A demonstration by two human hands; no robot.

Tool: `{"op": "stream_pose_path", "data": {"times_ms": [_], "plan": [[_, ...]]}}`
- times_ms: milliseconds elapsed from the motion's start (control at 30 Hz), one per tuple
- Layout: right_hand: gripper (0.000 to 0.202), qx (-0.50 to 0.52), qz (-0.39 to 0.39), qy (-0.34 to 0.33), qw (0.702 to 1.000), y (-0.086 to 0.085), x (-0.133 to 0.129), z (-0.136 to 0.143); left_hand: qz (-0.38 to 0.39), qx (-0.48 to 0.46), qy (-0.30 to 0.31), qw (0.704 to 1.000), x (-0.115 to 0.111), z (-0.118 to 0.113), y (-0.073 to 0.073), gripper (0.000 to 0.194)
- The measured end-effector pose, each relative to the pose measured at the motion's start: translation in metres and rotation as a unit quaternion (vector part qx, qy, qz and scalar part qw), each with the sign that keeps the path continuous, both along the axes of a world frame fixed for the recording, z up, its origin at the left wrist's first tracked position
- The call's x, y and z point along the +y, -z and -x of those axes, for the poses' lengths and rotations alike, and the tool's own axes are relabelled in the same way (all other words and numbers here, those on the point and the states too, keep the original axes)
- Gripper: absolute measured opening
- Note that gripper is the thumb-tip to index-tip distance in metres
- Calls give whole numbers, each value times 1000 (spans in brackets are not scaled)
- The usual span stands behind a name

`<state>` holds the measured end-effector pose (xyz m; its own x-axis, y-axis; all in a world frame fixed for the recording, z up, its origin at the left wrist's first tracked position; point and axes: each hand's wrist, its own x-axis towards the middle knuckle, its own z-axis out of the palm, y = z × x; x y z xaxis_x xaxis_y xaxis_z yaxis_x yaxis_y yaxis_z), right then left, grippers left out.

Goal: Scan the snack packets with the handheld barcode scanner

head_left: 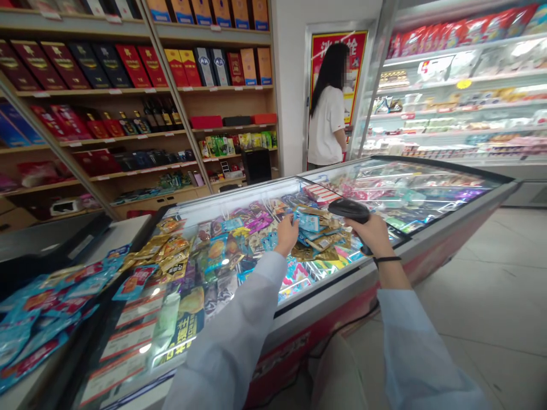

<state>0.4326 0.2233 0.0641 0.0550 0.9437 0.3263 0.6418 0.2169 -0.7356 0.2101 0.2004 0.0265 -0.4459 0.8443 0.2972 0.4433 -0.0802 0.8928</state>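
Note:
My right hand (pixel 373 233) is wrapped round the handle of a black handheld scanner (pixel 349 210), whose head points left over the freezer's glass top. My left hand (pixel 287 232) is closed at the left edge of a pile of snack packets (pixel 322 239); its fingertips pinch something small and blue that I cannot make out. Blue packets (pixel 308 221) lie on top of gold ones in this pile, between my two hands. More gold packets (pixel 173 253) rest on the glass farther left, beside a blue and red packet (pixel 135 281).
Many blue packets (pixel 55 307) are heaped on the counter at the left. A person in a white shirt (pixel 328 122) stands behind the chest freezer (pixel 342 296). Shelves (pixel 233 98) line the back wall; a lit refrigerated display (pixel 461 114) is at the right. A cable hangs along the freezer's front.

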Motion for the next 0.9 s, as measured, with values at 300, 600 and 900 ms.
{"op": "stream_pose_path", "data": {"times_ms": [300, 600, 900], "plan": [[34, -17, 29, 11, 999, 23, 10, -5, 13, 220, -28, 975, -3, 1, 11, 30], [39, -37, 24, 3, 999, 17, -2, 9, -7, 212, -7, 977, -6, 8, 7, 38], [34, -33, 8, -36, 999, -3, -25, 38, -109, 143, -132, 975, -94, 134, -42, 37]]}}
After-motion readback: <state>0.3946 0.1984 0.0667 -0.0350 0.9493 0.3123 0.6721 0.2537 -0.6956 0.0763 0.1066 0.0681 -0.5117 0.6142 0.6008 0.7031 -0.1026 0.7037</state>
